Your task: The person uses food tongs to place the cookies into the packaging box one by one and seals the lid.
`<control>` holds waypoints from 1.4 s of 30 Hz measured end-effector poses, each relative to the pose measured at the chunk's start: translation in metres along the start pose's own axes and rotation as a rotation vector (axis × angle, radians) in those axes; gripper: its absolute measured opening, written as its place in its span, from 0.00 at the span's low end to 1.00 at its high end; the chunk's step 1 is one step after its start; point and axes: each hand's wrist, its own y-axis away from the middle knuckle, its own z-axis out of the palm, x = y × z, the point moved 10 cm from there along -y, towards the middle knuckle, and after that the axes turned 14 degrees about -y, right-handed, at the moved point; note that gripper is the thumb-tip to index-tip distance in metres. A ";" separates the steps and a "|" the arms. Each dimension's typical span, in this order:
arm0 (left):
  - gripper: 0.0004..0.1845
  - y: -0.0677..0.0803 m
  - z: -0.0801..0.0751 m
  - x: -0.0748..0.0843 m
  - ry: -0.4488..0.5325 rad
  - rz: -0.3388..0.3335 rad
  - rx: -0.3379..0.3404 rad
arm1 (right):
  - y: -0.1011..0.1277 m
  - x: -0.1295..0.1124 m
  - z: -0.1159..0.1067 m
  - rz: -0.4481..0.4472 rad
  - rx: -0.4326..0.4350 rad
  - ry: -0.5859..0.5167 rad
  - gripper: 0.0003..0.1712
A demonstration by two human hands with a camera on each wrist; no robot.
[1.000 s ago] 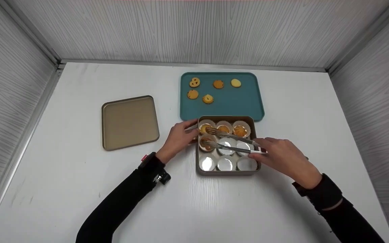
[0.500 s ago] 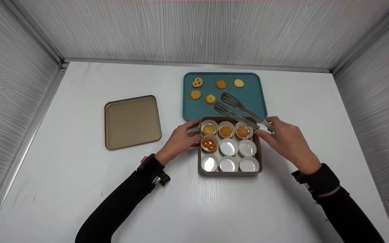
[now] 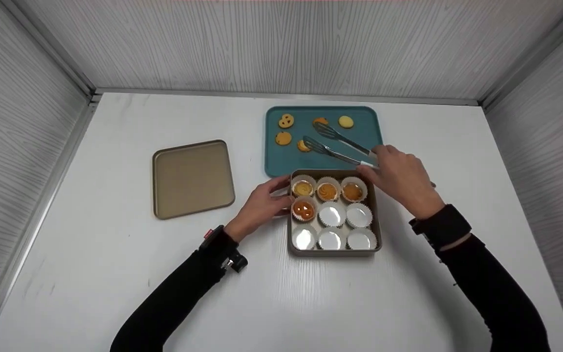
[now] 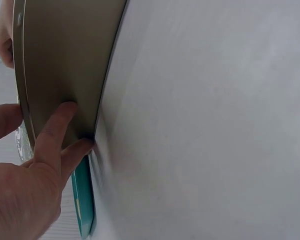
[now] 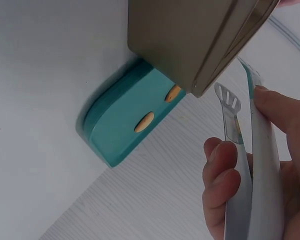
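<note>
My right hand (image 3: 377, 160) grips metal tongs (image 3: 336, 145) by their handle end, also in the right wrist view as tongs (image 5: 252, 165). Their spread tips hover over the teal tray (image 3: 355, 146); one tip is by a cookie (image 3: 303, 145), the other by a cookie (image 3: 319, 121). Nothing is between the tips. My left hand (image 3: 281, 196) holds the left wall of the gold tin (image 3: 377, 215), thumb at the rim and fingers (image 4: 60, 125) on the outer side (image 4: 65, 60). The tin holds paper cups: several contain cookies (image 3: 304, 209), the others (image 3: 332, 214) are empty.
Three more cookies (image 3: 286, 120), (image 3: 283, 138), (image 3: 345, 121) lie on the tray. A gold lid (image 3: 193, 178) lies flat to the left on the white table. Grey panel walls close in the back and both sides.
My right hand lifted the tongs out of the tin and carried them back over the teal tray. A cookie stays in the tin's middle-left cup. My left hand has barely moved.
</note>
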 end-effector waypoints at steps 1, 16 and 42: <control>0.34 -0.001 0.000 0.000 0.005 -0.003 -0.003 | -0.003 0.000 0.001 -0.003 -0.002 0.019 0.29; 0.35 0.000 -0.004 0.001 0.012 0.005 -0.018 | -0.028 -0.007 0.025 0.017 -0.089 0.061 0.26; 0.35 0.000 -0.003 0.000 0.048 0.005 -0.031 | -0.033 0.009 0.034 0.109 -0.163 0.028 0.25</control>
